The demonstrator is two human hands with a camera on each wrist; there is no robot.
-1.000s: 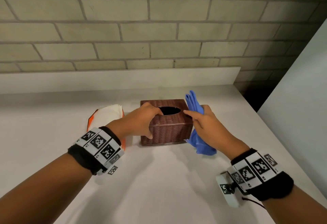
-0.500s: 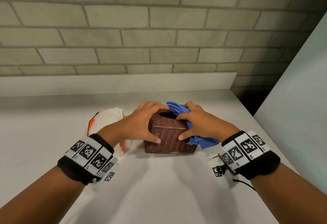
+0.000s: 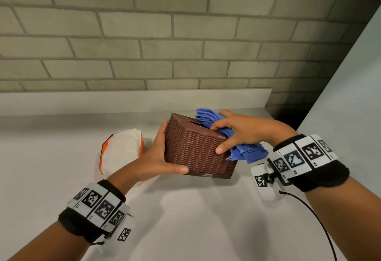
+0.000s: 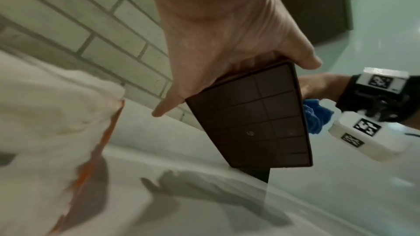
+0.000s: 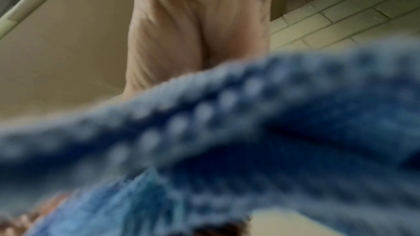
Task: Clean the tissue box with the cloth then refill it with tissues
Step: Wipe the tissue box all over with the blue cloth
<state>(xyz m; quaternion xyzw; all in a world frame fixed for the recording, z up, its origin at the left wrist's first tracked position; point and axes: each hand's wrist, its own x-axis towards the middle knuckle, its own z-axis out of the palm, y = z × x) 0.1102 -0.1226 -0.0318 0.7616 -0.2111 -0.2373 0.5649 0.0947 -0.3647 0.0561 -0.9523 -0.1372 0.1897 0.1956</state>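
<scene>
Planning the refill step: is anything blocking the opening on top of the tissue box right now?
Yes. The blue cloth lies bunched over the opening of the tissue box, pressed there by the right hand. The left hand holds the tilted box. The tissues wait on the counter beside it.

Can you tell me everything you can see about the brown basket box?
The tissue box is dark brown with woven, wicker-looking sides and a flat top with an oval hole. Its underside, seen from the left wrist, is a smooth panel with a grid of lines. It is tilted, lifted off the white counter. The left hand grips its left side and the right hand presses a blue cloth over its top right edge.
</scene>
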